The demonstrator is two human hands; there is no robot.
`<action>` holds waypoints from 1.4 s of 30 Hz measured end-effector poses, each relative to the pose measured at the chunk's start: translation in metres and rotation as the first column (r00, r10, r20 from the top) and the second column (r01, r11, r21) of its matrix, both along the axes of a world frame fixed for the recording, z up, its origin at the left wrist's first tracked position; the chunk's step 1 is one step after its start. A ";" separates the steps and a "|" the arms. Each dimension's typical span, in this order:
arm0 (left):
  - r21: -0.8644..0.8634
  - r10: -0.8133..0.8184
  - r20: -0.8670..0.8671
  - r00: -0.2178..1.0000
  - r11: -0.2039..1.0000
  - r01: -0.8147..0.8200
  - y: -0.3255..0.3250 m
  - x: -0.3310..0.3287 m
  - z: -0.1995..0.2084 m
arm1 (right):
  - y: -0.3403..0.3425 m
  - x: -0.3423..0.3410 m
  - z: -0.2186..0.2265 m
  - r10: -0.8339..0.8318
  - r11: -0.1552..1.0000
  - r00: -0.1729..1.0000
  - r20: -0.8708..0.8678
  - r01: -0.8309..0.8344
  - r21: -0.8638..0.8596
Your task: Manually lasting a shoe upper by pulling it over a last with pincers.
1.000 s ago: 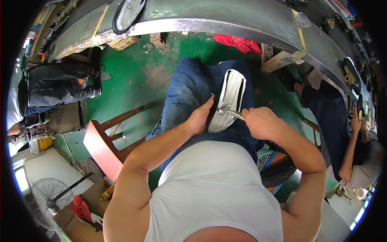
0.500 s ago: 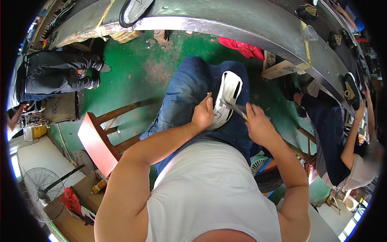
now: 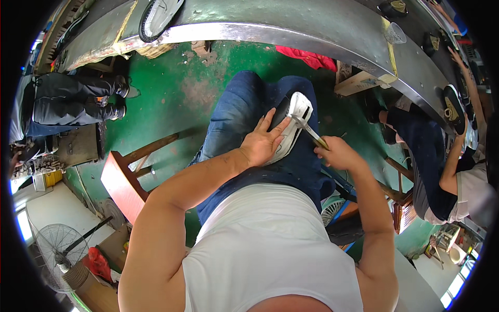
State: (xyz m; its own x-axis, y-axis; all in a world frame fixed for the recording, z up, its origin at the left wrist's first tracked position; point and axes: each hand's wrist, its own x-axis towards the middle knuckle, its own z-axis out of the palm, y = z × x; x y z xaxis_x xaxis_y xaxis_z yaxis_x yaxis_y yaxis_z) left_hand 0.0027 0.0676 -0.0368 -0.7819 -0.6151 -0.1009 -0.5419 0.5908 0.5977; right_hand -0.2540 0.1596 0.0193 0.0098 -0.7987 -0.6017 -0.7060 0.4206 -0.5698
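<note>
Across my lap lies a shoe (image 3: 282, 145) with its underside up, white along the bottom and black on the side. My left hand (image 3: 264, 141) rests on it with fingers spread, the fingertips pressing near its middle and far part. In my right hand (image 3: 335, 153) is a hammer (image 3: 311, 131) with a silver metal head and shaft and a yellowish handle. Its head touches or hovers just over the white underside, close to my left fingertips; I cannot tell which.
A long metal workbench (image 3: 228, 34) curves across the far side, with a black-rimmed sole (image 3: 159, 18) on it. A red stool (image 3: 123, 184) stands left, a fan (image 3: 60, 257) lower left. One person sits at the right holding a dark shoe (image 3: 454, 109); another person's legs (image 3: 78, 99) show left.
My left hand has opened its fingers and moved farther onto the shoe. The hammer's head has shifted toward the shoe's far end. The shoe has tilted, showing more of its black side.
</note>
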 end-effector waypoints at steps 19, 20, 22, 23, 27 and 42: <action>0.670 0.170 -0.001 0.985 0.731 -0.126 0.007 0.027 0.036 | 0.036 0.054 -0.017 0.012 0.986 0.996 -0.088 -0.026 -0.163; 0.653 0.096 0.105 0.990 0.744 -0.142 -0.002 0.025 0.045 | 0.040 0.051 -0.018 -0.098 0.979 0.993 0.060 0.107 -0.175; 0.565 -0.024 0.274 0.962 0.813 -0.140 -0.019 0.019 0.070 | 0.055 0.047 -0.027 -0.252 0.940 0.948 0.193 0.288 -0.185; 0.339 -0.035 0.220 0.975 0.940 -0.043 -0.021 0.024 0.079 | 0.065 0.049 -0.030 -0.258 0.939 0.947 0.191 0.292 -0.183; 0.103 0.080 -0.229 0.970 0.993 -0.057 -0.056 0.024 0.142 | 0.094 0.059 -0.046 -0.391 0.782 0.787 0.477 0.558 -0.279; 0.607 0.342 -0.313 0.886 0.790 -0.090 -0.021 -0.026 -0.027 | 0.073 0.040 0.011 -0.433 0.848 0.861 0.266 0.490 -0.205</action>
